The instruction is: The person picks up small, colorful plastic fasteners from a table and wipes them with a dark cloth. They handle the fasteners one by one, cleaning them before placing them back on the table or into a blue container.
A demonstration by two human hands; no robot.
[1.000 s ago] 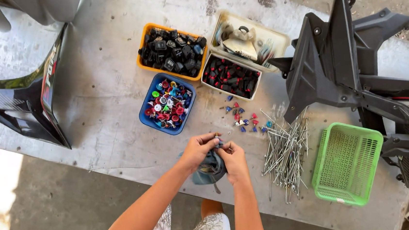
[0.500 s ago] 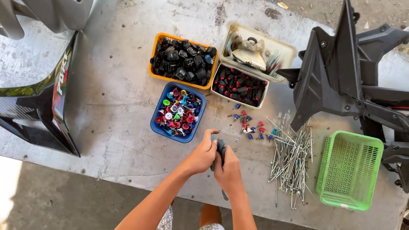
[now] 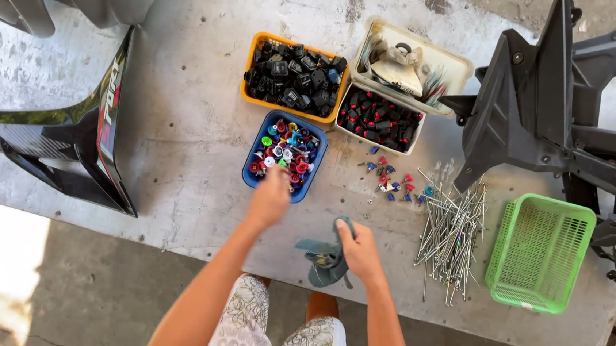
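The right hand (image 3: 362, 252) pinches a limp grey cloth (image 3: 325, 258) — soft, light, bunchable anywhere; the left hand's (image 3: 269, 199) blurred grip cannot be told — it hovers over the blue tray (image 3: 253, 163).

decal: red-and-white lettered strip on black fairing panel (image 3: 111, 99) | place: table's left edge | packages, signs, screens: none visible

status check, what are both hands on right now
Left hand open, over near edge of blue bin of coloured caps. Right hand gripping grey-blue cloth at table edge. Nail pile to the right, clear of both.
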